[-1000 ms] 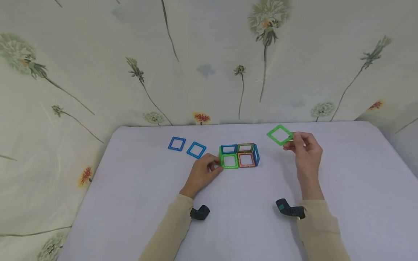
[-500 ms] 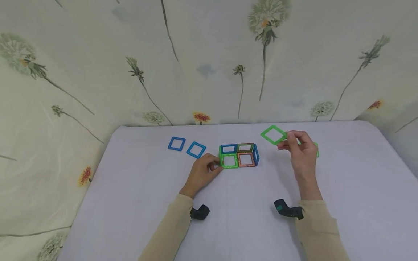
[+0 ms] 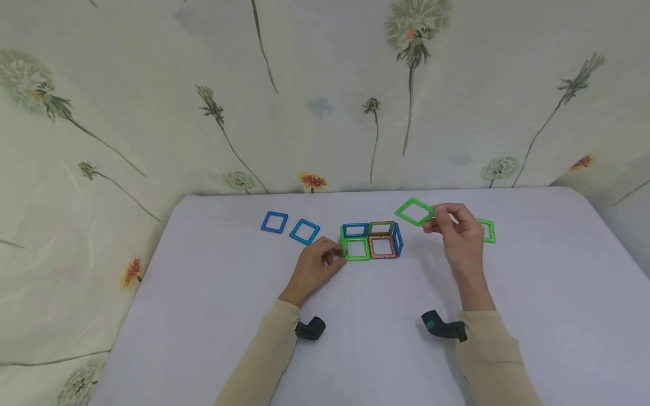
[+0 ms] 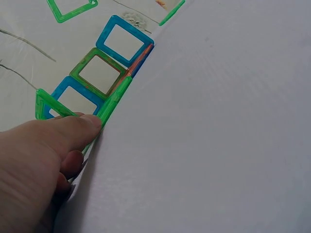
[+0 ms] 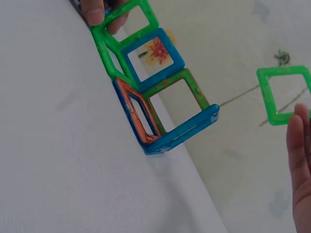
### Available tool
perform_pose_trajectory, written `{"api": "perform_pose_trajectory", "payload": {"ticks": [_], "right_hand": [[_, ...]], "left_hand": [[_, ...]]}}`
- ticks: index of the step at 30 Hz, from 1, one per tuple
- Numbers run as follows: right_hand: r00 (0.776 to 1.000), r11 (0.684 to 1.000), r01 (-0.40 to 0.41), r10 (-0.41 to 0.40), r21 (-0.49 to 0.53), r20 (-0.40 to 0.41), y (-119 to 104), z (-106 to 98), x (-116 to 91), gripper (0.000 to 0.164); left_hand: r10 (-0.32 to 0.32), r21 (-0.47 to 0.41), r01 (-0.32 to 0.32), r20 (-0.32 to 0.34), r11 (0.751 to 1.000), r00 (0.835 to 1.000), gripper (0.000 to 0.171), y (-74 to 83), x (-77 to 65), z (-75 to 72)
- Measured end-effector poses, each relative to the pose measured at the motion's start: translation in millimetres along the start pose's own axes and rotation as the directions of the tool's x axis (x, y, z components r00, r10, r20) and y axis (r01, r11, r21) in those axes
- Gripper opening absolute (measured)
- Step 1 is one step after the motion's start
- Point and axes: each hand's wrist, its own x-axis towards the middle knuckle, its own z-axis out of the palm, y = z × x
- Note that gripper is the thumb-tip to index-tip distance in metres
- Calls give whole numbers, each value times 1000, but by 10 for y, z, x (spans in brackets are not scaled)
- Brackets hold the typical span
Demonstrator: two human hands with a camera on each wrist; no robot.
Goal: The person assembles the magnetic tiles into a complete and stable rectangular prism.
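An open box-like build of square magnetic tiles stands mid-table in the head view. Its base shows a green tile [image 3: 358, 259] beside an orange tile [image 3: 383, 256]. Blue and green tiles rise along the back, and a blue tile [image 3: 398, 239] forms the right end. My left hand [image 3: 313, 268] pinches the upright green end tile [image 5: 138, 35] at the left, thumb and fingers on either side of it. Raised to the right of the build, my right hand [image 3: 459, 239] holds another green tile [image 5: 267, 97] by one corner, tilted and apart from the build.
Two loose blue tiles, one farther left [image 3: 272, 230] and one nearer the build [image 3: 299, 239], lie on the white tabletop [image 3: 376, 338]. Another green tile [image 3: 492, 232] lies partly hidden behind the right hand. A flowered cloth [image 3: 325, 141] hangs behind the table.
My right hand has moved left toward the build with its green tile, uncovering the green tile lying behind it. The left hand has stayed at the build's left end.
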Motion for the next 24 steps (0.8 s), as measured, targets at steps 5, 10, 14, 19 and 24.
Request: {"api": "perform_pose_trajectory", "payload": {"ticks": [5,10,14,19,24], "right_hand": [[1000,999,-6,7,-43,16,4,42,-14,22],[999,995,1,5,-96,52,-4,90,-9,21],[997,984,9,4,-178,75,-79,143,-31,21],[997,965,12,8,-263,77,-228,225,-95,23],[995,962,27,0,-271,99,-275,269,-132,23]], "left_hand": [[5,1,-5,0,1000,1000,17,0,6,-11],[-8,-1,8,5,1000,1000,17,-12,21,-28],[-15,-1,15,14,1000,1000,19,-23,30,-33],[-2,-17,2,24,1000,1000,20,-26,22,-31],[-5,-29,6,30,1000,1000,21,-30,12,-30]]}}
